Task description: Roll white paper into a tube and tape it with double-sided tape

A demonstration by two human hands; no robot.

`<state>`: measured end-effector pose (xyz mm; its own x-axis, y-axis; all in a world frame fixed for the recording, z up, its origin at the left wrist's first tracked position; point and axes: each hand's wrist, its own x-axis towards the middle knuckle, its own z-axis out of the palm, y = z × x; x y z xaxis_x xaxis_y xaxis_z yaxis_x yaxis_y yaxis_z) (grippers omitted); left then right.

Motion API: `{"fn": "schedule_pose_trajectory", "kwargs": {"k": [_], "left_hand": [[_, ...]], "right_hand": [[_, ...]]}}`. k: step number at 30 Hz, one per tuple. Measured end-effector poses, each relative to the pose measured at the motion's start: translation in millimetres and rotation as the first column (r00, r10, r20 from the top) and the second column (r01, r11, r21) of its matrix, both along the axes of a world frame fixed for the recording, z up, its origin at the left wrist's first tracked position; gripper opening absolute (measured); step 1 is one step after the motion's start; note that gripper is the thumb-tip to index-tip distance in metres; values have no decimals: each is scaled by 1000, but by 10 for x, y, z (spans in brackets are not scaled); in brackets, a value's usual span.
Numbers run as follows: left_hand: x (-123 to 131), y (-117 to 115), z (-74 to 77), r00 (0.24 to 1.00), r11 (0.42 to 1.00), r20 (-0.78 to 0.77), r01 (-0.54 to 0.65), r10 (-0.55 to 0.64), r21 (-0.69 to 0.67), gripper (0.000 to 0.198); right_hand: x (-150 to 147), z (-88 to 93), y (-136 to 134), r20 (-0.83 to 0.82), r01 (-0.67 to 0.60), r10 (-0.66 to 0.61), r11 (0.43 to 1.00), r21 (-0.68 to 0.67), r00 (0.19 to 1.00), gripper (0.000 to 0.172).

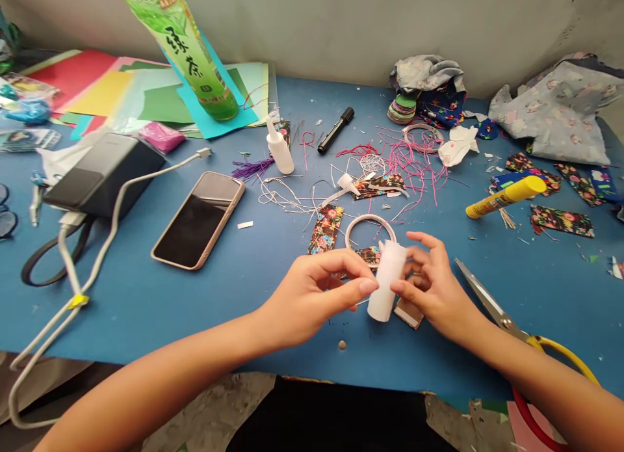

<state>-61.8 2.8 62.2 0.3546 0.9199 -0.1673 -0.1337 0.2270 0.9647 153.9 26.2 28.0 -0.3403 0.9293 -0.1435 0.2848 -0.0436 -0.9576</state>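
A smooth white cylinder (387, 283) stands slightly tilted between my hands, near the table's front edge. My right hand (433, 286) holds it from the right, thumb at its side and the other fingers curled behind. My left hand (331, 283) is closed in a pinch, thumb and index fingertips at the cylinder's left side. What lies in that pinch is too small to make out. Just behind are a pale ring (349, 229) and a strip of dark floral cloth (325, 229). A small brown piece of card (408, 313) lies under my right hand.
Scissors (507, 319) lie open at the right, beside my forearm. A yellow glue stick (507, 196), a black marker (335, 131), a white nozzle bottle (280, 151) and tangled pink thread (414, 159) lie beyond. A phone (197, 221), a cable (114, 221) and a green tea bottle (195, 62) stand left.
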Motion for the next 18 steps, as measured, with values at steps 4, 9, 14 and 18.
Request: {"fn": "schedule_pose_trajectory", "kwargs": {"k": [4, 9, 14, 18], "left_hand": [[65, -35, -27, 1000, 1000, 6, -4, 3, 14, 18], [160, -72, -73, 999, 999, -1, 35, -35, 4, 19], [210, -80, -133, 999, 999, -29, 37, -36, 20, 17], [218, -93, -182, 998, 991, -62, -7, 16, 132, 14]], "right_hand": [[-26, 65, -82, -16, 25, -21, 948, 319, 1000, 39], [-82, 252, -172, -143, -120, 140, 983, 141, 980, 14], [-99, 244, -188, -165, -126, 136, 990, 67, 977, 10], [-103, 221, -193, -191, -137, 145, 989, 54, 971, 7]]}}
